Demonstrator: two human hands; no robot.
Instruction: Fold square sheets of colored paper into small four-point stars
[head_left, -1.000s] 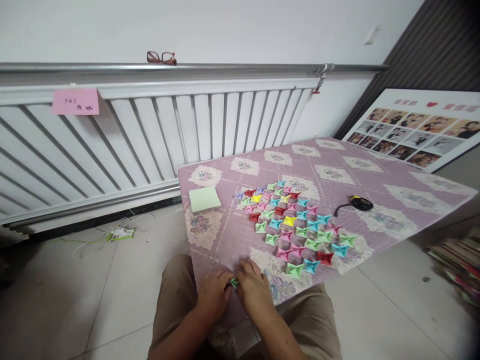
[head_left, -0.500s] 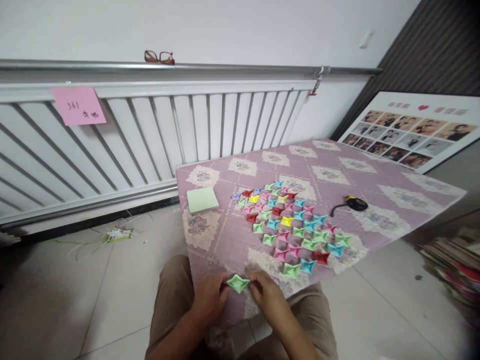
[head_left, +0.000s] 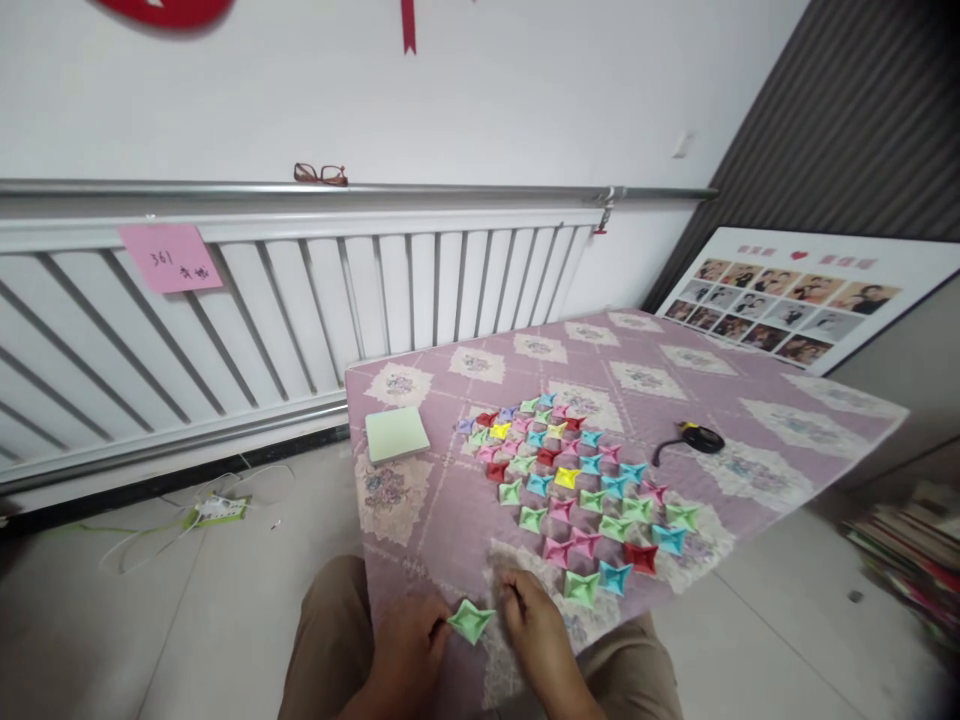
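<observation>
A light green folded paper boat (head_left: pixel 471 622) is at the near edge of the table. My left hand (head_left: pixel 412 635) pinches its left tip between thumb and finger. Just beyond the boat's right tip, my right hand (head_left: pixel 536 625) has its fingers curled together, apart from the paper, with nothing visible in them. Several rows of small folded boats in green, blue, pink, red, yellow and purple cover the middle of the table; closest to my right hand is a green boat (head_left: pixel 581 588) beside a blue boat (head_left: pixel 615 577).
A pale green pad of square paper (head_left: pixel 397 434) lies at the table's left side. On the flowered purple tablecloth (head_left: pixel 420 500), a black tape measure (head_left: pixel 701 437) sits to the right. Behind stands a white radiator (head_left: pixel 420 290); a power strip (head_left: pixel 221 508) is on the floor.
My right hand has let go of the green boat's right tip and drawn slightly away. My left hand keeps its hold. The camera view has tilted upward.
</observation>
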